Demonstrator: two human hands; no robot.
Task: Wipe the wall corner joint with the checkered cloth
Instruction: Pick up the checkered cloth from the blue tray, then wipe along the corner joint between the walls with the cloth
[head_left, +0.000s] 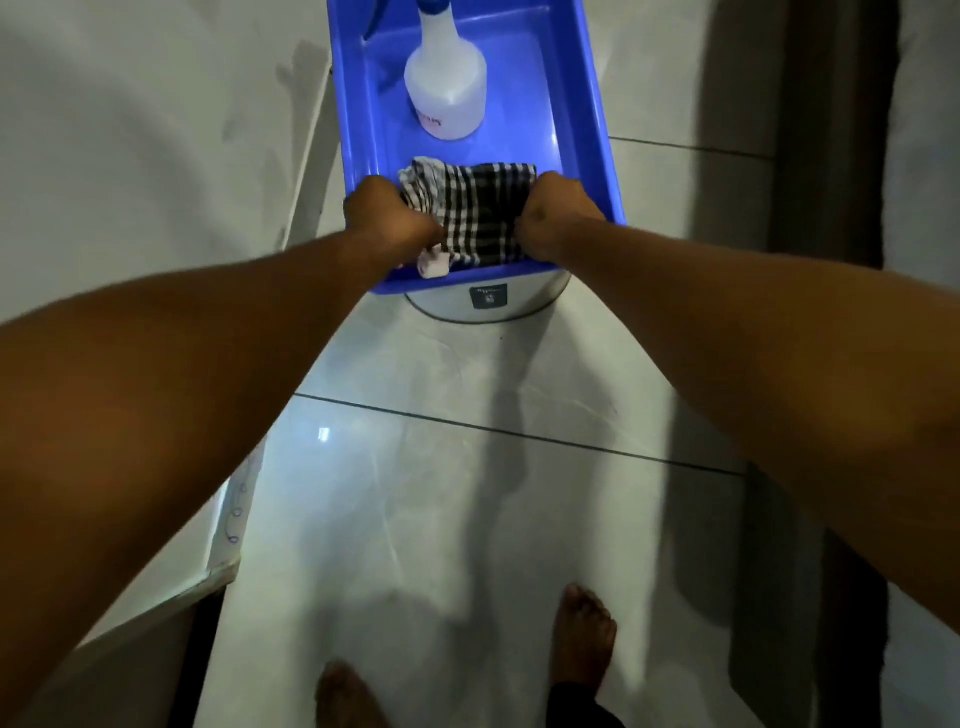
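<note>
A black-and-white checkered cloth (475, 215) lies bunched at the near end of a blue plastic tray (605, 156). My left hand (387, 218) grips the cloth's left side. My right hand (553, 215) grips its right side. Both fists are closed on the fabric, which stretches between them just above the tray's near rim. A white corner of the cloth hangs below my left hand. The wall (130, 130) stands on the left, and its corner edge (306, 171) runs down beside the tray.
A white spray bottle (447, 83) with a blue top stands in the tray's far part. The tray rests on a white round bucket (488, 301). Glossy white floor tiles (415, 493) lie below, with my bare feet (584, 631) near the bottom. A dark door frame (826, 130) runs along the right.
</note>
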